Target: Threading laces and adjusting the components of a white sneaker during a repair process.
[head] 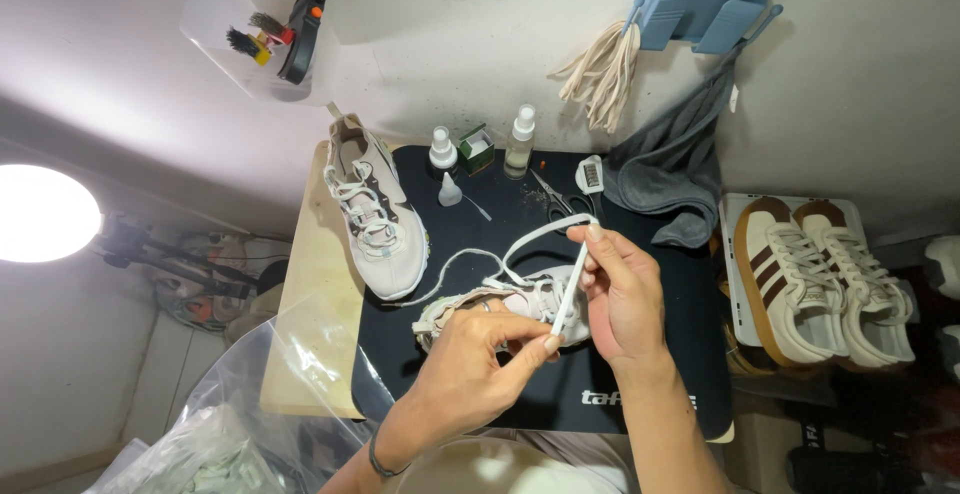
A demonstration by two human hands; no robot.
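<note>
A pale pink-white sneaker (520, 304) lies on the black mat (660, 354) right under my hands. Its white lace (570, 289) runs up from the eyelets in a loop. My left hand (480, 354) pinches the lower end of that lace with thumb and forefinger. My right hand (620, 289) grips the same lace higher up, fingers curled round it. The matching sneaker (375, 209), fully laced, lies on the mat's left edge with its toe toward me.
Two spray bottles (518, 139), a small dropper bottle (449, 190), a green box (477, 148) and scissors (560, 199) stand at the mat's far edge. A grey cloth (675, 164) hangs at right. Brown-striped sneakers (820, 274) sit on a tray. A clear plastic bag (270, 394) lies at left.
</note>
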